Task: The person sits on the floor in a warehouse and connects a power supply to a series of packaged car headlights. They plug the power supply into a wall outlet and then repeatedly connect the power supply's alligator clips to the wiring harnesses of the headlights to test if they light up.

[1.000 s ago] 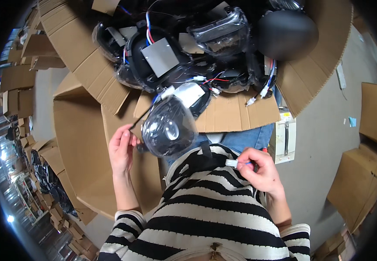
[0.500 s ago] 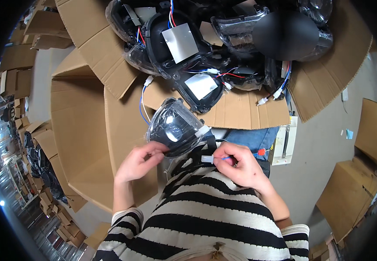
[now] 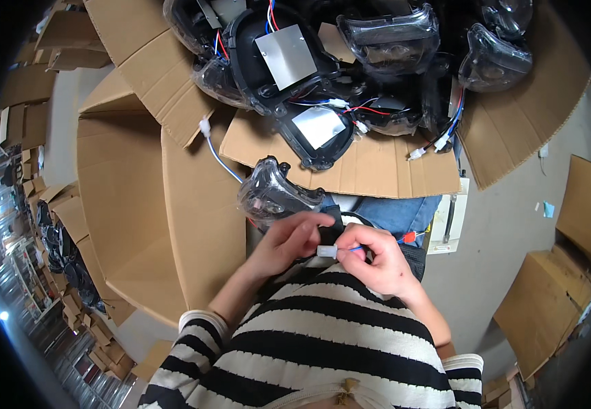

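My right hand (image 3: 379,264) pinches a white plastic wire connector (image 3: 326,251) with a blue wire behind it, in front of my striped shirt. My left hand (image 3: 283,245) is just left of the connector, its index finger stretched out and nothing visible in it. Beyond the left hand, and partly covered by it, rests a clear-fronted lamp unit (image 3: 271,187) with a black housing. From its left side a wire runs up to another white connector (image 3: 205,126). A red connector (image 3: 410,237) shows to the right of my right hand.
Ahead, several black lamp housings (image 3: 241,51) with silver plates and loose wires lie piled over cardboard flaps (image 3: 377,170). An open cardboard box (image 3: 128,204) stands at the left. More boxes (image 3: 548,300) stand on the floor at the right, beyond a white device (image 3: 449,221).
My left hand has moved right, from the lamp's lower left toward the connector. The lamp has turned, and its wire and connector have swung up and left. My right hand keeps its pinch.
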Tool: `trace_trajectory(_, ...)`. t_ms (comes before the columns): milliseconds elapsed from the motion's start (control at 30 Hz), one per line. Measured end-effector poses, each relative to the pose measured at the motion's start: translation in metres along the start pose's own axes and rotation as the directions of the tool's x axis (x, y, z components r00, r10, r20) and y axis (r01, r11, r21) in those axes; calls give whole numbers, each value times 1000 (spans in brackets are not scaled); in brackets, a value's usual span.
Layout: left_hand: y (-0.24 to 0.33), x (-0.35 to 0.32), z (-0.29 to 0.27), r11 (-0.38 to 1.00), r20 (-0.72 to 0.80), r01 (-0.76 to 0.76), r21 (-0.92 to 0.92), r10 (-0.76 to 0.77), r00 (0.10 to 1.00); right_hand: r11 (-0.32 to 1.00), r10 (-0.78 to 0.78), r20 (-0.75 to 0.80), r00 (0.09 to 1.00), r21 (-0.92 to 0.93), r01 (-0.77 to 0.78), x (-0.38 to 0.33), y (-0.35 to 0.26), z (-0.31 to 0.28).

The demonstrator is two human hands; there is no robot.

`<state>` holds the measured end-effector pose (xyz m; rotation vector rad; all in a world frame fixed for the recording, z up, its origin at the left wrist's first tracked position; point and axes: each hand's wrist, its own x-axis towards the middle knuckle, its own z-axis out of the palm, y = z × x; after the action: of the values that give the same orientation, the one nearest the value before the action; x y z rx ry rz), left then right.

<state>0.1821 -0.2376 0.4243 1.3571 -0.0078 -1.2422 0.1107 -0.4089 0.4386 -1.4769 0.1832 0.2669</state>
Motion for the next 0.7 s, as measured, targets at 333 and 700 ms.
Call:
trace_trajectory(333, 19, 21, -7, 916, -82, -217, -338, 201, 976, 991, -54, 131, 990, -118, 70, 13, 15, 13)
trace_trajectory(700, 22, 21, -9, 895, -186, -406, -183, 374, 909, 991, -122, 189, 974, -38, 131, 32, 15, 31)
